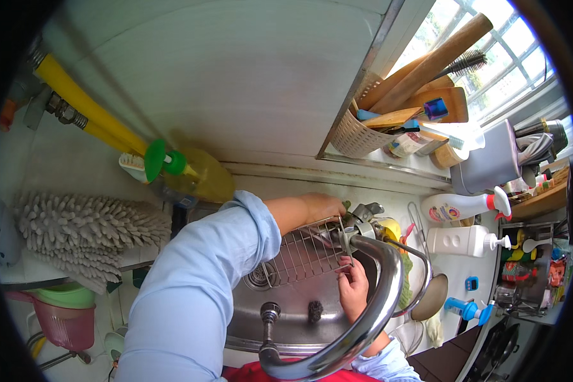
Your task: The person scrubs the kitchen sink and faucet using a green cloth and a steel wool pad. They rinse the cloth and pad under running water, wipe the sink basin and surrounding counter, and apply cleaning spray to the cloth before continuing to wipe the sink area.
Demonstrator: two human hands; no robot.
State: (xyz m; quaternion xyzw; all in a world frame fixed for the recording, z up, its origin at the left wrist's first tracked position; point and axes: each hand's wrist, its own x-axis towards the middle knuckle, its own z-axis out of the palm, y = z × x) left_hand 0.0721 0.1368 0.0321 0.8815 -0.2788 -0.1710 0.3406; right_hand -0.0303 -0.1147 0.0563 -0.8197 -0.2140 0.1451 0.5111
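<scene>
A metal wire rack sits tilted over the stainless steel sink, beside the base of the chrome faucet. My right hand pinches the rack's near corner between thumb and fingers. My left hand reaches across to the rack's far edge. Its fingertips are partly hidden near the faucet handle, so its grip is unclear. A light grey clamp encircles the faucet base at the rack's end. Below, the sink drain and a dark scouring pad show in the basin.
The faucet spout arches close in front, over the sink. Left stand a green-topped pump bottle and a grey chenille mat. Right are a spray bottle, a white pump bottle and a blue one. A utensil basket stands on the sill.
</scene>
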